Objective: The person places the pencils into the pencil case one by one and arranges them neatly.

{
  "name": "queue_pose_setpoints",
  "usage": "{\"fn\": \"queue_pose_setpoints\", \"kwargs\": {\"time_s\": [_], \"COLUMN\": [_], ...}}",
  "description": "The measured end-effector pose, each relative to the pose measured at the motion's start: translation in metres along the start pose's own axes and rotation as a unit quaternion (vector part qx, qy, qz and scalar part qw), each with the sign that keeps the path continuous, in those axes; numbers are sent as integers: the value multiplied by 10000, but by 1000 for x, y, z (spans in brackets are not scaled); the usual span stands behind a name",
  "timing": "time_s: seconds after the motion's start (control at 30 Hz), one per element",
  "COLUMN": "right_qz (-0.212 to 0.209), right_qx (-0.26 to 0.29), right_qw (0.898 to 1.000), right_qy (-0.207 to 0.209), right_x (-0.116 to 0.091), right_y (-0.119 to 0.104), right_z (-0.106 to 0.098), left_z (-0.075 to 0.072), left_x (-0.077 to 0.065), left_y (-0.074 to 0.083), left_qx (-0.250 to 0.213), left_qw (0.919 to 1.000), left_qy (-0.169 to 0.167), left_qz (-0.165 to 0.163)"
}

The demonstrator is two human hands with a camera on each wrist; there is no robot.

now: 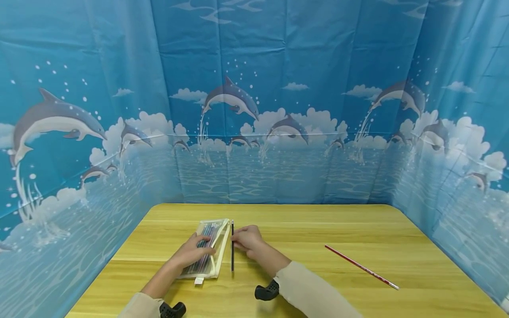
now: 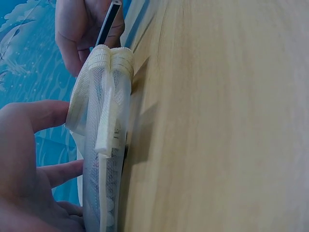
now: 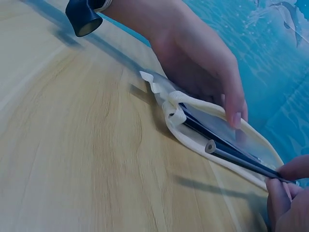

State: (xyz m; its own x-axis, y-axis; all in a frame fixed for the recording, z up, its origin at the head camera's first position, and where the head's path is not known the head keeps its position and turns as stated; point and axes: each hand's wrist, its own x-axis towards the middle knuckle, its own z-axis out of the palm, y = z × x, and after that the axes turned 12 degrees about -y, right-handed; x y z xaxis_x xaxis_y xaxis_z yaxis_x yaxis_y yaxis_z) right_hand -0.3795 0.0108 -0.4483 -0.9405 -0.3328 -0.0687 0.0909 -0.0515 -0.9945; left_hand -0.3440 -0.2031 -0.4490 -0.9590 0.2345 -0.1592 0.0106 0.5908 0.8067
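A translucent pencil case (image 1: 193, 273) with a cream zip edge lies on the table, several pencils (image 1: 204, 258) inside. My left hand (image 1: 192, 252) rests on its upper side, fingers fairly straight, thumb at the edge of the unzipped mouth. Beside that mouth my right hand (image 1: 248, 240) pinches a black pencil (image 1: 232, 256) between thumb and fingers. In the right wrist view the pencil's unsharpened end (image 3: 211, 146) points toward the camera, and its shaft overlaps the case's opening. The left wrist view shows the zip edge (image 2: 99, 55) standing raised at the left fingers.
A red pencil (image 1: 362, 266) with a white end lies slantwise on the right of the wooden table (image 1: 298, 221). Black devices (image 1: 267, 291) are worn at both wrists. A blue curtain (image 1: 258, 176) with dolphins hangs behind the table and along both sides.
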Motion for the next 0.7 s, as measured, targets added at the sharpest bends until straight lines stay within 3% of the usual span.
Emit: {"fn": "queue_pose_setpoints", "kwargs": {"time_s": [0.4, 0.7], "right_qz": [253, 475], "right_qx": [-721, -1189], "right_qw": [9951, 9887], "right_qy": [621, 779], "right_x": [5, 18], "right_y": [-8, -7], "right_z": [26, 42], "left_z": [0, 1], "left_x": [0, 2], "left_y": [-1, 0], "left_qx": [42, 135], "left_qw": [10000, 9999], "left_qy": [30, 38], "left_qz": [-12, 40]}}
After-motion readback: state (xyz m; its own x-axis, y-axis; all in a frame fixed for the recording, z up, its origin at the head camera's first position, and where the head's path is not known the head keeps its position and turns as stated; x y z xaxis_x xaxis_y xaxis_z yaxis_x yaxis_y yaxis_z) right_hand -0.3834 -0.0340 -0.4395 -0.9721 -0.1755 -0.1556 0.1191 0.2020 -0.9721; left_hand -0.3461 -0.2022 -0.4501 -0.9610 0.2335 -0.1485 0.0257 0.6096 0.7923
